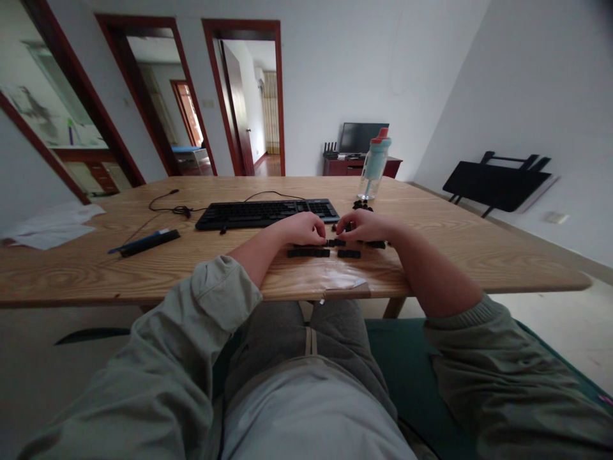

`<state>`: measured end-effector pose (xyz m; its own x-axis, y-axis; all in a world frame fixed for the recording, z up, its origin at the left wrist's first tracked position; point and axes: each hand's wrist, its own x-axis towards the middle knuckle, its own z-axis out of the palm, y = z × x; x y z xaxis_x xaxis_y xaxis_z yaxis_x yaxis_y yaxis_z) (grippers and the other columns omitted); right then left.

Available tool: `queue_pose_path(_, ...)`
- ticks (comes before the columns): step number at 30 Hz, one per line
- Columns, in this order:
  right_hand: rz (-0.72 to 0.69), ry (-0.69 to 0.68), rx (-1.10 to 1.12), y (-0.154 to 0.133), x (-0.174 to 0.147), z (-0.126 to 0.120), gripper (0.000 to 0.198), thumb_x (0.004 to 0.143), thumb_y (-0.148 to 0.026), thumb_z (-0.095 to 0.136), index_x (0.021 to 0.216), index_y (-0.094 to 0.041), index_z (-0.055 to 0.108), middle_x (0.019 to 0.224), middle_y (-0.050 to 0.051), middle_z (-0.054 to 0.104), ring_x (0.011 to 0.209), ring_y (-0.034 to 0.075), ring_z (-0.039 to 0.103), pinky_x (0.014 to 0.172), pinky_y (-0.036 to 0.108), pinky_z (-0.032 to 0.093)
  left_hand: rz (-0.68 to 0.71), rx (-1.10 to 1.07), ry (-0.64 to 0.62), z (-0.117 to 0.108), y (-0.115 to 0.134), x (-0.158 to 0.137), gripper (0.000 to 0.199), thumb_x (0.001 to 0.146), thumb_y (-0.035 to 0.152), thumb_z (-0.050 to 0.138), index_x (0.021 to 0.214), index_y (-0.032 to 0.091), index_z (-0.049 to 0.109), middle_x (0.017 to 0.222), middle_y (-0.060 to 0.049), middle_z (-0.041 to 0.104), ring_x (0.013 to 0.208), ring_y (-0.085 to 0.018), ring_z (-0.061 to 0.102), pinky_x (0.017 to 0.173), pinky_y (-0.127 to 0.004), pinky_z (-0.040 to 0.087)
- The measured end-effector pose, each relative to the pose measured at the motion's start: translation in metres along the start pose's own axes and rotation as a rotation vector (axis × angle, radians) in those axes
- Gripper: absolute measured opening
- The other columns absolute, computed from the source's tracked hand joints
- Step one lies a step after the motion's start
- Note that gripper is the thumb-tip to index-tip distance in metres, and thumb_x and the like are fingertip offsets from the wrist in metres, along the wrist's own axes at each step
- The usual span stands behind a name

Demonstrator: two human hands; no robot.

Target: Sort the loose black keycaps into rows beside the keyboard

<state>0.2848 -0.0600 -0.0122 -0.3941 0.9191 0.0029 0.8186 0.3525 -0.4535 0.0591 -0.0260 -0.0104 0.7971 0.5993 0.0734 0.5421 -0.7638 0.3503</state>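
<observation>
Progress: several black keycaps (308, 253) lie in short rows at frame center on the desk (479, 249), in front of the keyboard (265, 213); a loose pile (362, 205) near the bottle (375, 163) appears unsorted. Left hand (302, 229) and right hand (364, 225) rest curled over the rows; finger grip cannot be told. Keycaps: small, matte, hard plastic. Desk: smooth wood grain.

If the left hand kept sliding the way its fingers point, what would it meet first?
The left hand points right, toward the right hand. It would probably first meet the small black keycaps between them, then the right hand's fingertips, though depth is hard to judge.
</observation>
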Motion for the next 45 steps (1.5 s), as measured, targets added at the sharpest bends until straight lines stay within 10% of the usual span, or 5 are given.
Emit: queue_pose_path(45, -0.026, 0.018, -0.011, 0.007, 0.004, 0.003, 0.026, 0.074, -0.032, 0.073, 0.097, -0.020, 0.079, 0.080, 0.002, 0.074, 0.065, 0.014, 0.061, 0.060, 0.023, 0.046, 0.020, 0.027, -0.006, 0.002, -0.003, 0.004, 0.025, 0.072, 0.028, 0.064, 0.090, 0.017, 0.077, 0.084, -0.003, 0.073, 0.075, -0.016, 0.062, 0.067, -0.026, 0.043)
